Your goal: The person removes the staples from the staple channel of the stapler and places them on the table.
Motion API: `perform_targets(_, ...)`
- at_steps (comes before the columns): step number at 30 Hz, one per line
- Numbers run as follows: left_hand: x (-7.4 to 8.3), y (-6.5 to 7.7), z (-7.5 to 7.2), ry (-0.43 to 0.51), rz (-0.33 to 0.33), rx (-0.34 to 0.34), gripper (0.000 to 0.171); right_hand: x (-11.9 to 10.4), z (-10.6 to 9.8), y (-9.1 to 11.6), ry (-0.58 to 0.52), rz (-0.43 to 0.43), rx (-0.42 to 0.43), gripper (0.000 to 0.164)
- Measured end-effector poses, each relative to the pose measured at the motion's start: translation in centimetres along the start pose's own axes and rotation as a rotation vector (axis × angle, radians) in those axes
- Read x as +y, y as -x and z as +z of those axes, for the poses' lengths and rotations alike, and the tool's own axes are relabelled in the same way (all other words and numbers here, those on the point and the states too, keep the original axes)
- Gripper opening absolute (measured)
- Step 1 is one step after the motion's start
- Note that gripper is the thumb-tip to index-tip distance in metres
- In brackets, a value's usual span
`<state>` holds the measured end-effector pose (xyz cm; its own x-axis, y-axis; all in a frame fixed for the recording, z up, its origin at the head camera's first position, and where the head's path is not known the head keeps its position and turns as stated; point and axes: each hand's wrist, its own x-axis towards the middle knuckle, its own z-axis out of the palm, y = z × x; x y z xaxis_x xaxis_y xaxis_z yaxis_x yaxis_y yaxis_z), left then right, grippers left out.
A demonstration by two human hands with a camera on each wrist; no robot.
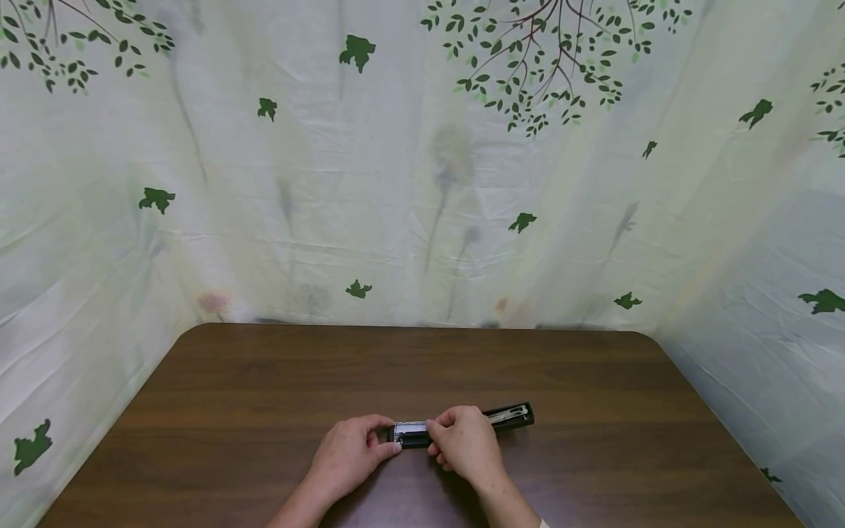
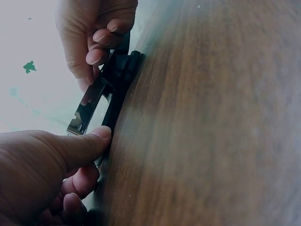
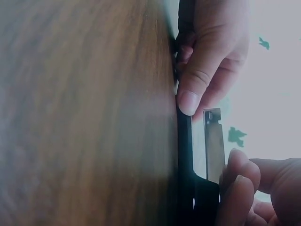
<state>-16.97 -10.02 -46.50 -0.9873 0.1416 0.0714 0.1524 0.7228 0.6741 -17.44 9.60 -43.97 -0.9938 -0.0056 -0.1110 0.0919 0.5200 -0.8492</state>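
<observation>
A black stapler [image 1: 414,438] lies low over the table, its top arm [image 1: 518,416] swung open and back to the right, past my right hand. My left hand [image 1: 353,449] pinches the front end of the base, thumb [image 2: 101,132] on its near side. Above the base runs the metal staple channel [image 3: 215,146], with a gap between the two. My right hand [image 1: 467,442] grips the middle of the stapler between thumb and fingers, close to the channel. That hand hides the hinge part in the head view.
The brown wooden table [image 1: 297,381] spreads around both hands. Behind it and along both sides hangs a pale curtain [image 1: 396,183] printed with leaves and branches.
</observation>
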Motion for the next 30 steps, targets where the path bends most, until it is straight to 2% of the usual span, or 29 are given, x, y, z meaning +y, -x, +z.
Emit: perform_targets(30, 0.03, 0.11, -0.02, -0.010, 0.025, 0.010, 0.031, 0.28, 0.36, -0.14, -0.125, 0.029, -0.046, 0.017)
